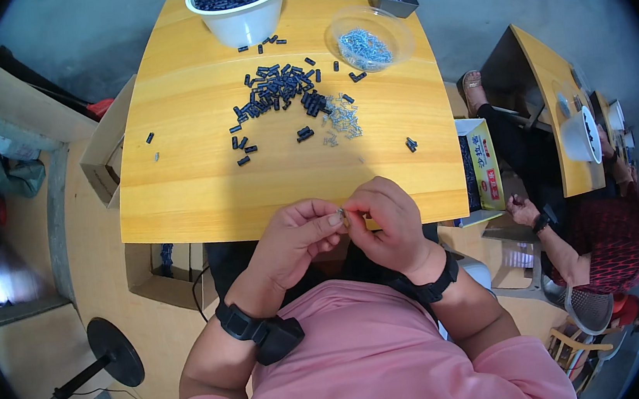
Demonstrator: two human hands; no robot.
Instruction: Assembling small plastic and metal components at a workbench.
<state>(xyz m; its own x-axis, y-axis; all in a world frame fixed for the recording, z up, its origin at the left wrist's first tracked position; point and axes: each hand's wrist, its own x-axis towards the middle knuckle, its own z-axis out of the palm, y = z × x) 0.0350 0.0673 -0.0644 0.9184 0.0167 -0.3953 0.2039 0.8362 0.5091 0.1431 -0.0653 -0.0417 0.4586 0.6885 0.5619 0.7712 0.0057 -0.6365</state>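
Observation:
My left hand (298,237) and my right hand (385,217) meet at the table's front edge. Both are closed, thumbs and forefingers pinched together at the fingertips. A tiny light bit shows between them, too small to name. Beyond my hands, a heap of short black cylindrical plastic parts (280,87) lies on the wooden table (186,186). Beside that heap on the right is a scatter of small silvery metal pieces (344,119), perhaps screws. A few black parts lie loose, among them a little group (411,145) on the right.
At the back stand a white tub (243,24) full of black parts, a clear round dish (333,34) of silvery pieces and a dark grey box (396,0). Cardboard boxes (165,282) flank the table, one yellow (483,167). Another person (609,247) sits at a table on the right.

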